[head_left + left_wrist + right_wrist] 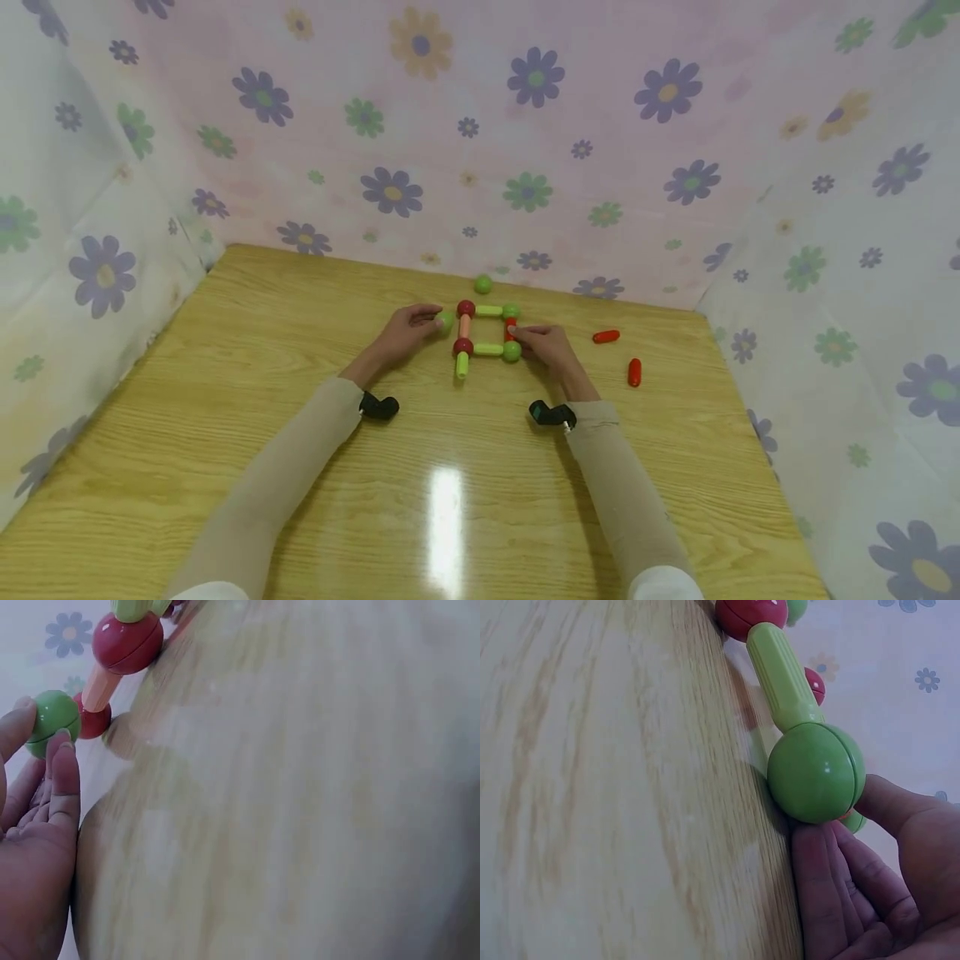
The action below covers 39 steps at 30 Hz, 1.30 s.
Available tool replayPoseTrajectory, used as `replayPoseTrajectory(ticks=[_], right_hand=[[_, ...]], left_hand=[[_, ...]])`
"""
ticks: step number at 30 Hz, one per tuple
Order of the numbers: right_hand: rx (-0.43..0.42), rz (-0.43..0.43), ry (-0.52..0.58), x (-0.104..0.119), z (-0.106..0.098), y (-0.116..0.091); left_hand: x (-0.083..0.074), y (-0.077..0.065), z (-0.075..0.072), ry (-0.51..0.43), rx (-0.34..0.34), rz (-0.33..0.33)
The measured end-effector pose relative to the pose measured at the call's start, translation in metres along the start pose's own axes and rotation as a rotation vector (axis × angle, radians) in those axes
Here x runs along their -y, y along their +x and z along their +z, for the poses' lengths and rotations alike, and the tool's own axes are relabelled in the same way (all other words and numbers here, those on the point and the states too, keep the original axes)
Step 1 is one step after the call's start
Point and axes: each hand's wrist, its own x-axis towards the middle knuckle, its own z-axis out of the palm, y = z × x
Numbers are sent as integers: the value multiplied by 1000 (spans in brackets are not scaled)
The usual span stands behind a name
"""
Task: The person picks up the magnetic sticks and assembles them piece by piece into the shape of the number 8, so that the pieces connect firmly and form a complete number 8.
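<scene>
My left hand (405, 335) pinches a green ball (55, 712) between thumb and fingers, just left of a square made of rods and balls. Two dark red balls (466, 309) form the square's left corners, joined by a salmon rod (465, 327); two green balls (512, 352) form the right ones. Light green rods (781, 675) make its far and near sides. From the near-left ball another light green rod (462, 365) sticks out toward me. On the right side, my right hand (553, 348) pinches the red rod (511, 324), partly hidden by the fingers.
A loose green ball (483, 284) lies behind the square, near the flowered cloth backdrop (465, 233). Two loose red rods (606, 337) lie to the right on the wooden table (360, 508). Patterned cloth also hangs along both sides.
</scene>
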Motion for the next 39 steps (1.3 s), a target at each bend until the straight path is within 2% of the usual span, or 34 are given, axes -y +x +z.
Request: replayPoseTrajectory(ticks=[13,22,33,39], right_hand=[[14,-40,-29,7,9,1],[12,-15,10,9,15,8],[-9,5,-7,11,18,12],[-13,-2,14,14,23,16]], left_hand=[[7,-15,-6,-42,-26,4],[7,-25,-5,-37,4,27],[6,-44,0,-77,102,-10],[9,-53,1,-92,106,7]])
